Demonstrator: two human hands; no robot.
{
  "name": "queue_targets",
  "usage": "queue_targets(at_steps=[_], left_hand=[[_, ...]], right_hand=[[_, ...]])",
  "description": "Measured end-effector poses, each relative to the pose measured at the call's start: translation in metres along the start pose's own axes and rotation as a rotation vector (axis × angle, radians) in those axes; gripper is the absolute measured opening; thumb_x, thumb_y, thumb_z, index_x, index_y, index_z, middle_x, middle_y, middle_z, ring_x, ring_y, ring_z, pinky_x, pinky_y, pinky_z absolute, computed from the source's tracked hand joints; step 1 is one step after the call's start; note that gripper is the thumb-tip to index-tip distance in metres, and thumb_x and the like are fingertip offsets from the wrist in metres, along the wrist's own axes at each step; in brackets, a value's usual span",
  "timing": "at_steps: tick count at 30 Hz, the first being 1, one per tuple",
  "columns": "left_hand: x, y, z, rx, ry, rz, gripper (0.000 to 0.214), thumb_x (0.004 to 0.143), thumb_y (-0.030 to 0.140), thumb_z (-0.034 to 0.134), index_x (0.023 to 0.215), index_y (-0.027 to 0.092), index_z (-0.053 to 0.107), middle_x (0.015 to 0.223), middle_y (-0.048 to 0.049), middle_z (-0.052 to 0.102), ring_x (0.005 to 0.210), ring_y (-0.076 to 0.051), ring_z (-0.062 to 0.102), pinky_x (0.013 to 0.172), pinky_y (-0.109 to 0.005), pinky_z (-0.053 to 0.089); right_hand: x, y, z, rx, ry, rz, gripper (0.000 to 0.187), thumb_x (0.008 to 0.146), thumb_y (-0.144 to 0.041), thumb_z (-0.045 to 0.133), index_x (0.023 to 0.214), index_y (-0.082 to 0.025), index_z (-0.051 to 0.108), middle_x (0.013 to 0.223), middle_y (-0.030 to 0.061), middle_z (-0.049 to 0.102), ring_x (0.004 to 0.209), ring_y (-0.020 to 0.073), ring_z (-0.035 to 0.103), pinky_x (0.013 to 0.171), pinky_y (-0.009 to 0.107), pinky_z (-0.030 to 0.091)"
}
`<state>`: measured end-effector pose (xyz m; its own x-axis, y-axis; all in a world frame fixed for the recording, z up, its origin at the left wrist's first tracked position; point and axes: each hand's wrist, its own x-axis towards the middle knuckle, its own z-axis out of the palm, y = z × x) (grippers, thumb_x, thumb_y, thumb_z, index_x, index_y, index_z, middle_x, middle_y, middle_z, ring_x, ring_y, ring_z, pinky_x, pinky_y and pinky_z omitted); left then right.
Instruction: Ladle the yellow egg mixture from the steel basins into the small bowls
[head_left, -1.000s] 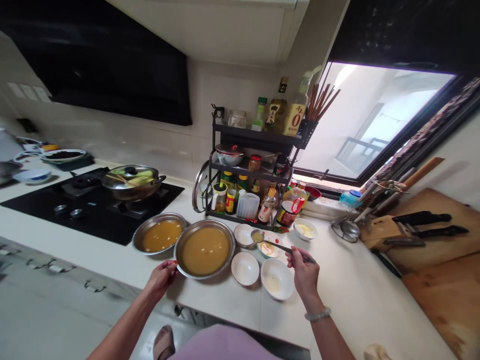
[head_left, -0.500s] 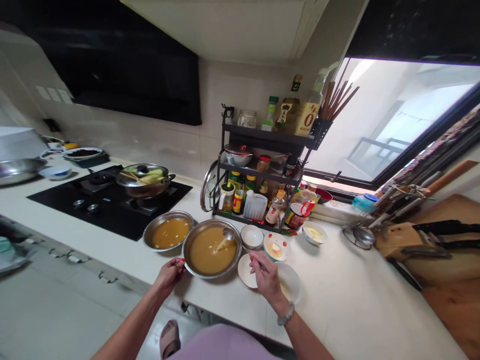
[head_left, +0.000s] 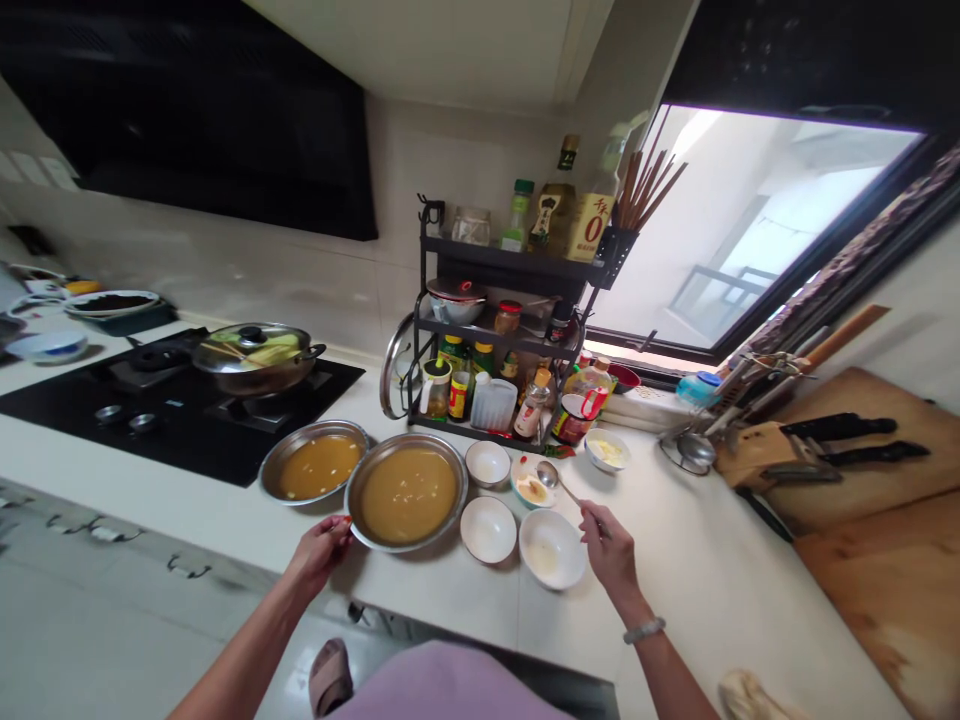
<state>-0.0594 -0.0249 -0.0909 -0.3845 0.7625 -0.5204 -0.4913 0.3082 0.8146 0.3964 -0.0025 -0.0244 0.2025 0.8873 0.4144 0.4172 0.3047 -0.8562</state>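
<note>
My left hand (head_left: 324,552) grips the rim of a steel basin (head_left: 351,500) filled with brown liquid (head_left: 409,495). In my right hand (head_left: 609,548) is the handle of a metal spoon (head_left: 547,474), whose bowl sits over a small patterned bowl (head_left: 517,490) with pale and brownish contents. Below the spoon stands a larger white bowl (head_left: 553,575) with a little pale residue. Two more small bowls, a back one (head_left: 487,478) and a front one (head_left: 487,552), stand between it and the basin. A second steel basin (head_left: 264,484) of amber liquid stands at the left.
A lidded pan (head_left: 255,375) sits on the black hob (head_left: 180,440). Behind the bowls stands a black rack (head_left: 517,252) of bottles and jars. A bowl of yellowish pieces (head_left: 606,452), ladles (head_left: 696,453) and a knife block (head_left: 750,468) are to the right.
My right hand has carried the spoon from over the large basin rightward to the small patterned bowl. My left hand stays at the basin's rim. The view has turned slightly right.
</note>
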Motion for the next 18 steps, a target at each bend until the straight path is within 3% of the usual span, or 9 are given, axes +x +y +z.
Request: queue_targets(at_steps=[5,12,18], left_hand=[[-0.002,0.002,0.001,0.0,0.01,-0.014,0.018,0.06,0.005,0.068,0.069,0.015,0.056,0.051,0.0041,0.056,0.04,-0.007,0.05,0.041,-0.016,0.037],[-0.008,0.007,0.005,-0.002,0.025,-0.016,0.018,0.06,0.003,0.068,0.068,0.014,0.057,0.049,0.004,0.056,0.039,-0.008,0.051,0.04,-0.016,0.037],[-0.013,0.009,0.008,-0.006,0.025,-0.014,0.019,0.062,0.001,0.067,0.067,0.015,0.055,0.046,0.0043,0.054,0.036,-0.008,0.048,0.037,-0.016,0.034]], right_hand=[[-0.007,0.007,-0.001,0.0,-0.003,0.037,0.036,0.078,-0.05,0.061,0.088,-0.017,0.07,0.068,0.0036,0.063,0.053,0.0163,0.061,0.044,0.029,0.054],[-0.008,0.003,0.013,0.245,0.282,0.378,0.042,0.067,-0.052,0.073,0.081,-0.013,0.066,0.054,0.0028,0.065,0.042,0.015,0.057,0.041,0.028,0.051],[0.004,-0.009,0.012,0.372,0.35,0.44,0.042,0.062,-0.047,0.077,0.081,-0.011,0.066,0.056,0.0044,0.068,0.043,0.0135,0.057,0.041,0.025,0.049]])
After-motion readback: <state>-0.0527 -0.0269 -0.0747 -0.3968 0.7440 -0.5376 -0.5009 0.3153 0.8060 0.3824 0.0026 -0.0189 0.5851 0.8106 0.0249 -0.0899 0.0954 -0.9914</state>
